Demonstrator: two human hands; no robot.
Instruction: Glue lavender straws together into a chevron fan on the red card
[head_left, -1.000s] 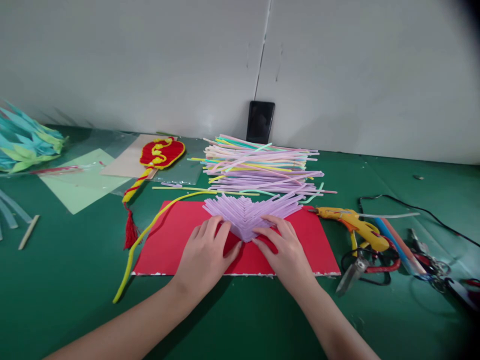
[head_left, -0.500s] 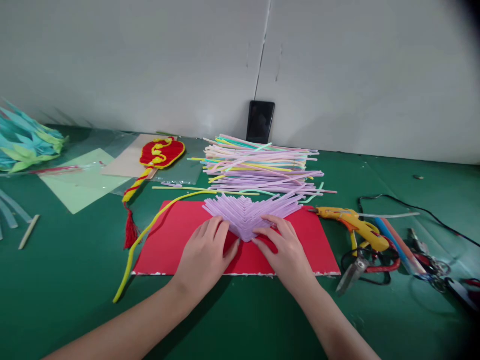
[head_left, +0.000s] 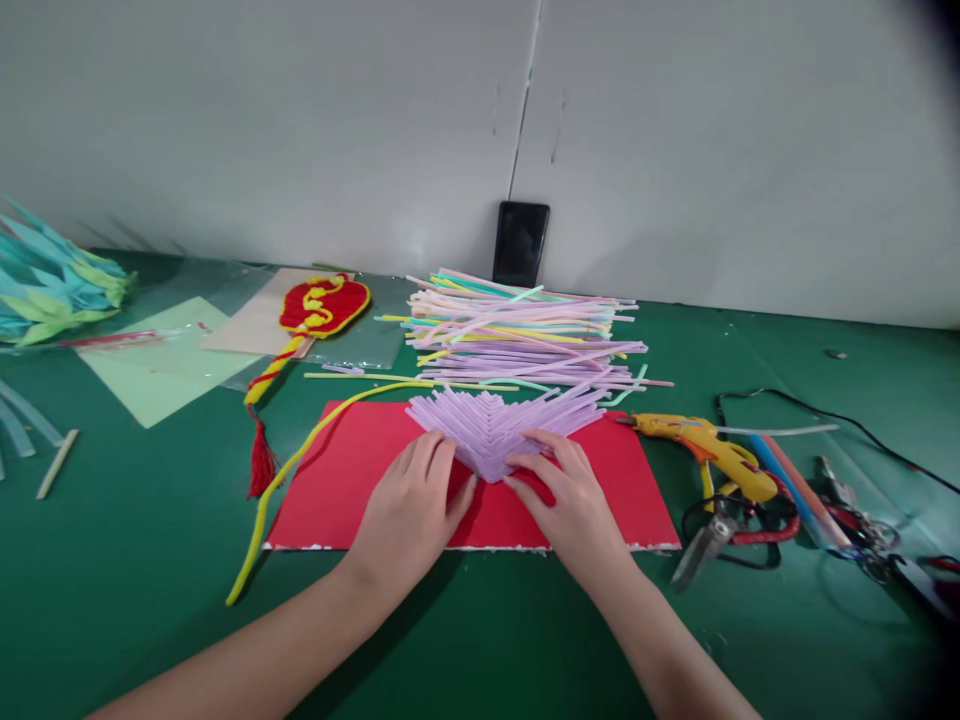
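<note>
A V-shaped panel of purple straws (head_left: 499, 422) lies on a red sheet (head_left: 337, 480) on the green table. My left hand (head_left: 409, 515) rests flat on the sheet, fingers stretched out, its fingertips touching the lower left edge of the purple straw panel. My right hand (head_left: 574, 505) lies flat too, fingers spread, pressing on the panel's lower right edge. Neither hand holds anything.
A pile of pastel straws (head_left: 517, 330) lies behind the sheet. A yellow glue gun (head_left: 709, 455), scissors (head_left: 712, 540) and a black cord (head_left: 825, 415) are at the right. A long yellow strip (head_left: 289, 470), a red-yellow ornament (head_left: 319, 310), pale sheets (head_left: 161, 365) and teal paper (head_left: 52, 280) sit left. A phone (head_left: 521, 243) leans on the wall.
</note>
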